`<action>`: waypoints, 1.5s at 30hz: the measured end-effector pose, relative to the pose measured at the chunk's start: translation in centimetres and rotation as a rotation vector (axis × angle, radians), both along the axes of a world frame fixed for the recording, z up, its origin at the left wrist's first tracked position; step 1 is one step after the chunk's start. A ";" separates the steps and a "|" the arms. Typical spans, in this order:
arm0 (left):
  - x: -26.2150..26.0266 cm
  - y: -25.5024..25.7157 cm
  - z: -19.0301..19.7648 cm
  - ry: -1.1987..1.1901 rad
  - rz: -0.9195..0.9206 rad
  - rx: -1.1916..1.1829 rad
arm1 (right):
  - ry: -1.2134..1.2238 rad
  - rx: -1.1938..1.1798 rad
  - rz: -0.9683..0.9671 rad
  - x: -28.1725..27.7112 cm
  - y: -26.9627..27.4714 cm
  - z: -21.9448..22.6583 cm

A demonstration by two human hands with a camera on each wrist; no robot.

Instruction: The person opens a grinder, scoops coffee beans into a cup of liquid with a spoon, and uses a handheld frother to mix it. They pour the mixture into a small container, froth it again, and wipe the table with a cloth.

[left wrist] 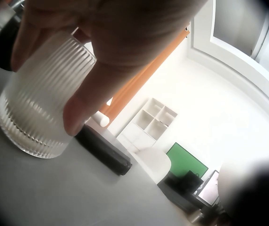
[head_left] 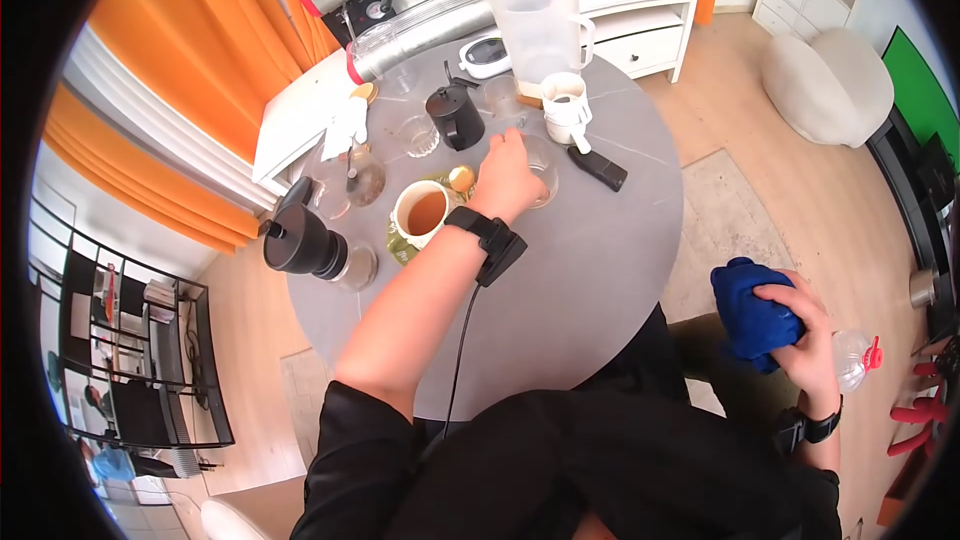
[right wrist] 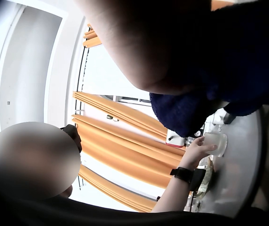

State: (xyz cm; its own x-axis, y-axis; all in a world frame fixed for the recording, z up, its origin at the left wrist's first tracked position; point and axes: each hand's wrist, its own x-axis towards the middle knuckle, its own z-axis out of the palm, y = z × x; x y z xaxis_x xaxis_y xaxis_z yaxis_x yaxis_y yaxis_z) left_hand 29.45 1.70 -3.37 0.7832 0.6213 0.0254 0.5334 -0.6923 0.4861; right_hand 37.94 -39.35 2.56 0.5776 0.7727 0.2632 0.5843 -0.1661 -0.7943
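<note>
My left hand [head_left: 508,180] reaches over the round grey table and grips a clear ribbed glass [head_left: 544,168]. In the left wrist view, the fingers and thumb hold the ribbed glass [left wrist: 40,108] from either side near its upper part, with its base at the tabletop. Away from the table, at the right, my right hand [head_left: 812,340] holds a bunched dark blue cloth [head_left: 752,308]. The right wrist view shows the blue cloth [right wrist: 184,113] below that hand, partly in shadow. Beside the left wrist stands a white mug [head_left: 420,212] of brown drink on a green patterned mat.
A black device [head_left: 600,169] lies right of the glass. Behind stand a black kettle [head_left: 456,118], a white cup with a handle [head_left: 566,110] and a large translucent pitcher [head_left: 540,25]. A black grinder [head_left: 305,243] is at the left edge. A cable [head_left: 460,360] trails from the left wrist.
</note>
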 end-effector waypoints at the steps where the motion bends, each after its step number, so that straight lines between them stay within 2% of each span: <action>1: 0.2 0.1 -0.2 0.016 -0.002 0.004 | 0.009 -0.006 0.019 -0.1 0.3 0.0; 7: -1.4 -1.2 0.4 -0.084 0.029 -0.026 | 0.041 -0.010 0.159 -1.4 3.6 1.1; 9: -4.0 -2.8 0.8 -0.260 -0.076 0.142 | 0.031 -0.010 0.210 -2.1 5.7 1.8; 11: -8.1 -5.5 3.5 -0.405 -0.249 0.024 | 0.054 0.039 0.342 -3.2 8.3 2.5; 12: -10.4 -6.8 4.2 -0.395 -0.308 -0.011 | 0.047 0.040 0.352 -3.7 9.7 2.8; 14: -14.9 -8.3 6.2 -0.419 -0.353 -0.758 | 0.227 0.077 0.583 -4.8 12.8 3.2; 15: -16.6 -7.9 6.7 -0.395 -0.342 -0.863 | 0.221 0.079 0.603 -5.5 14.4 3.1; 16: -18.3 -7.5 7.1 -0.373 -0.327 -0.969 | 0.353 0.106 0.722 -6.2 16.1 3.0; 17: -19.8 -7.2 6.8 -0.385 -0.306 -0.959 | 0.489 0.129 0.841 -7.1 17.8 2.8; 18: -21.2 -6.8 6.0 -0.512 -0.258 -1.241 | 0.489 0.127 0.865 -8.4 19.5 2.8; 19: -22.6 -6.4 5.2 -0.643 -0.207 -1.521 | 0.640 0.133 0.913 -9.8 21.1 2.7; 20: -24.1 -5.9 4.4 -0.656 -0.194 -1.510 | 0.793 0.136 0.955 -11.1 22.7 2.6; 21: -25.7 -5.2 3.6 -0.746 -0.233 -1.637 | 0.795 0.136 0.970 -12.4 24.5 2.2; 22: -27.2 -4.8 3.2 -0.835 -0.277 -1.765 | 0.410 0.215 0.994 -13.5 26.4 1.7; 23: -28.7 -4.5 3.4 -0.839 -0.141 -1.636 | 0.023 0.290 0.989 -14.7 27.9 1.3; 24: -30.3 -4.0 3.1 -0.847 -0.137 -1.631 | -0.230 0.261 0.938 -16.0 29.0 1.2; 26: -33.6 -3.1 1.5 -0.867 -0.048 -1.691 | -0.474 0.190 0.846 -18.9 30.0 0.4; 28: -36.6 -3.3 -0.4 -0.896 0.168 -1.540 | -0.507 0.113 0.927 -20.5 30.1 -0.9; 29: -37.7 -3.1 -0.9 -0.926 0.262 -1.536 | -0.524 0.119 1.002 -20.8 30.0 -1.3; 30: -39.1 -2.4 -1.7 -0.925 0.265 -1.537 | -0.521 0.118 1.003 -20.8 29.6 -1.8; 32: -42.1 -0.5 -2.9 -0.990 0.356 -1.272 | -0.435 -0.007 1.036 -20.2 28.3 -2.8; 34: -43.6 1.5 -1.9 -1.082 0.510 -1.043 | -0.450 -0.023 1.006 -18.6 26.5 -3.1; 36: -43.9 4.2 -0.7 -1.193 0.627 -0.810 | -0.402 -0.114 0.890 -16.9 24.7 -3.6; 38: -43.0 7.2 0.4 -1.250 0.587 -0.536 | -0.403 -0.128 0.848 -16.0 23.0 -4.1; 39: -42.7 9.2 -0.3 -1.171 0.582 -0.370 | -0.398 -0.139 0.804 -15.8 22.4 -4.3; 40: -42.5 11.6 -1.5 -0.950 0.537 -0.077 | -0.400 -0.140 0.801 -15.8 22.0 -4.2; 42: -41.3 14.8 -2.9 -0.598 0.398 0.074 | -0.383 -0.187 0.772 -15.7 21.0 -3.7; 44: -39.7 16.5 -3.9 -0.264 0.302 0.068 | -0.391 -0.194 0.745 -15.1 20.3 -3.7; 45: -39.0 16.7 -3.9 -0.111 0.314 0.093 | -0.391 -0.197 0.727 -14.9 19.8 -3.8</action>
State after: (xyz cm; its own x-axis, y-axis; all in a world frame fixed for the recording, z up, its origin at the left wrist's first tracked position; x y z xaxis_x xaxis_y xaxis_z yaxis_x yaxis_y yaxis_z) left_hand -9.55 18.41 -7.31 0.5435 0.8225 0.1677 0.6748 -0.5469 0.4955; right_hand 23.03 -19.53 -1.23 -0.1846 0.9693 0.1623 0.8257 0.2425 -0.5093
